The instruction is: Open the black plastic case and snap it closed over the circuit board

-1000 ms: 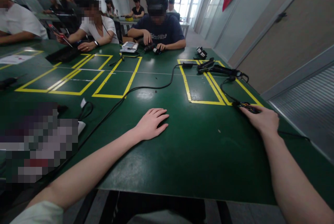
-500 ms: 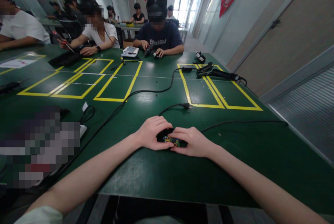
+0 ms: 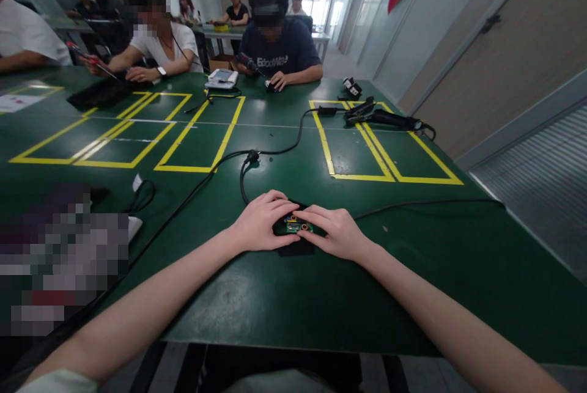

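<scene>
Between my two hands sits a small green circuit board point(image 3: 293, 227) with copper-coloured coils, set in or on a black casing point(image 3: 296, 249). My left hand point(image 3: 261, 224) closes on its left side, with the thumb along the near edge. From the right, my right hand point(image 3: 342, 233) grips it, fingers on the far edge and thumb on the near one. A short black cord with a plug point(image 3: 252, 157) leads out from behind my left hand and lies on the green table point(image 3: 220, 295). My fingers hide much of the casing.
A long black cable point(image 3: 183, 205) crosses the table on the left, another cord point(image 3: 431, 203) on the right. Yellow tape rectangles point(image 3: 362, 178) mark the far half, where a black corded tool point(image 3: 389, 118) lies. Across the table a person point(image 3: 279, 44) handles small parts.
The plug has swung from right of centre to the left, beside the long cable. The board has turned to lie more level, and more black casing shows on its near side.
</scene>
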